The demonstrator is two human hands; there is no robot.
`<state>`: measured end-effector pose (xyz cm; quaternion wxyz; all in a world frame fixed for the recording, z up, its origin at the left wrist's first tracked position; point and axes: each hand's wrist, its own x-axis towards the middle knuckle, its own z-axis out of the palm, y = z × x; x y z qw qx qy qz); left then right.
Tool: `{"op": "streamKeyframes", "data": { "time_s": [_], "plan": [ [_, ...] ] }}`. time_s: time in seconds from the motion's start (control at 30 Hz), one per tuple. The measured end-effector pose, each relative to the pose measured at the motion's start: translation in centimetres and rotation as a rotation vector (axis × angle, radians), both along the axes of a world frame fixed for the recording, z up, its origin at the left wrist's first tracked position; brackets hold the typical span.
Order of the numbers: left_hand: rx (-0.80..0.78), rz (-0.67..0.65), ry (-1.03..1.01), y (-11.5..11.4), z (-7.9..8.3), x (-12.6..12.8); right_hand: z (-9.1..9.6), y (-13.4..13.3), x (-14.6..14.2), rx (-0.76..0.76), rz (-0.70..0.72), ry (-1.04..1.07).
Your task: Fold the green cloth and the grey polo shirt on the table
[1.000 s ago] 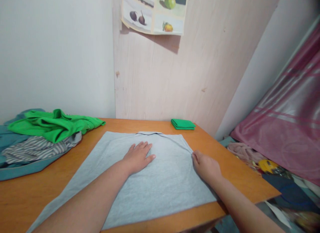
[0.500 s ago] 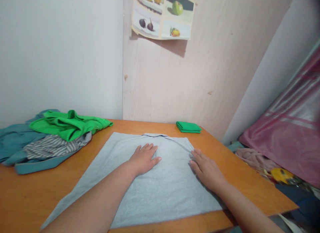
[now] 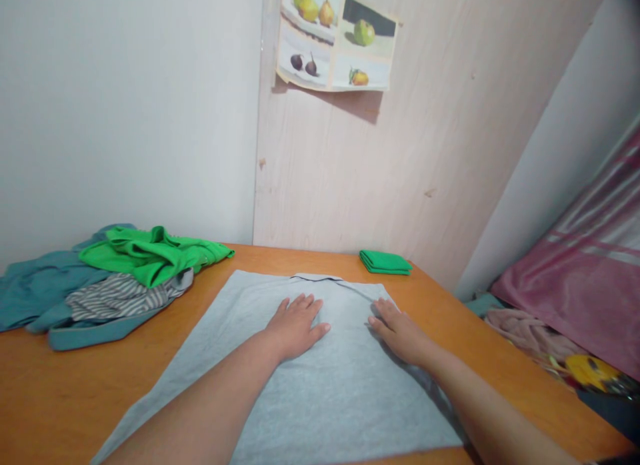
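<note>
A light grey garment [image 3: 325,398], which looks like a shirt, lies spread on the wooden table, with a dark-edged neckline at its far side. My left hand [image 3: 296,326] rests flat on its upper middle, fingers stretched out and thumb apart. Near the garment's right edge, my right hand [image 3: 400,332] lies palm down with its fingers extended. Neither hand grips the cloth. My forearms cover parts of the garment's left and right sides.
A heap of clothes with a bright green garment [image 3: 155,252], a striped cloth [image 3: 117,297] and a blue-grey garment [image 3: 45,285] lies at the left. A folded green cloth [image 3: 385,262] sits at the table's [image 3: 480,358] far right. Pink fabric [image 3: 580,285] hangs beyond the right edge.
My right hand has moved slightly left, further onto the garment. My left hand stays on the cloth in about the same place. The camera view has shifted a little.
</note>
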<state>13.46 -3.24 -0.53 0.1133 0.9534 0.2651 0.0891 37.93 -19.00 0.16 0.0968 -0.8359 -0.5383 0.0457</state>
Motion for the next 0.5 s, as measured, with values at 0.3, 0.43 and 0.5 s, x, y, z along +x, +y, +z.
{"op": "streamKeyframes", "data": {
  "time_s": [0.3, 0.43, 0.5],
  "plan": [
    [-0.011, -0.002, -0.008, -0.2, 0.1, -0.2, 3.2, 5.5, 0.8, 0.122, -0.102, 0.019],
    [-0.015, 0.006, -0.013, -0.4, 0.3, -0.2, 3.5, 8.8, 1.2, 0.214, -0.152, 0.059],
    [-0.018, 0.008, -0.015, -0.5, 0.4, -0.3, 3.3, 10.1, 1.7, 0.244, -0.185, 0.095]
  ]
}}
